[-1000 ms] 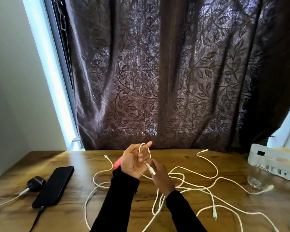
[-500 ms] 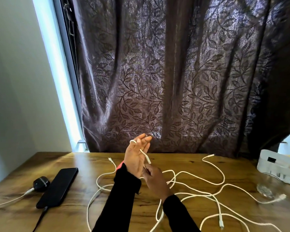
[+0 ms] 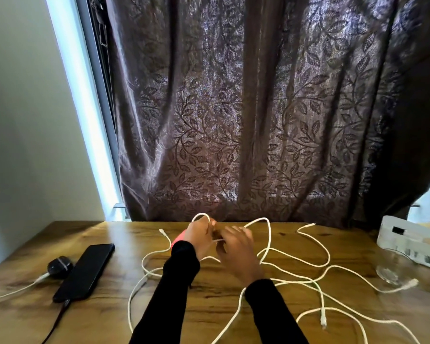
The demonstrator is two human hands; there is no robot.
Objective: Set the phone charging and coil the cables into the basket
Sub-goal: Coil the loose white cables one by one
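Currently both hands work at centre frame, just above the surface (image 3: 233,301). Left hand (image 3: 200,238) is closed around a small loop of white cable (image 3: 293,278), the loop arching over its knuckles. Right hand (image 3: 236,252) has fingers loosely curled near the left; a short run of cable passes between the two hands, but whether the right actually pinches it cannot be told.

Rest of the cable sprawls in loose overlapping curves across the centre and lower right of the frame, with plug ends lying free. More than one cable may be tangled here; count unclear.

Phone (image 3: 85,271) lies at lower left, a dark lead at its near end, a black plug (image 3: 60,266) just beside it. Judged: charging step looks done.

Basket (image 3: 412,242) sits at the right edge, a glass (image 3: 392,269) in front of it.

Handling, judged: cable is light, limp, slightly springy, so loops will try to open. Hold the coil at one crossing point; feed slack through the other hand. Crossed strands may snag.
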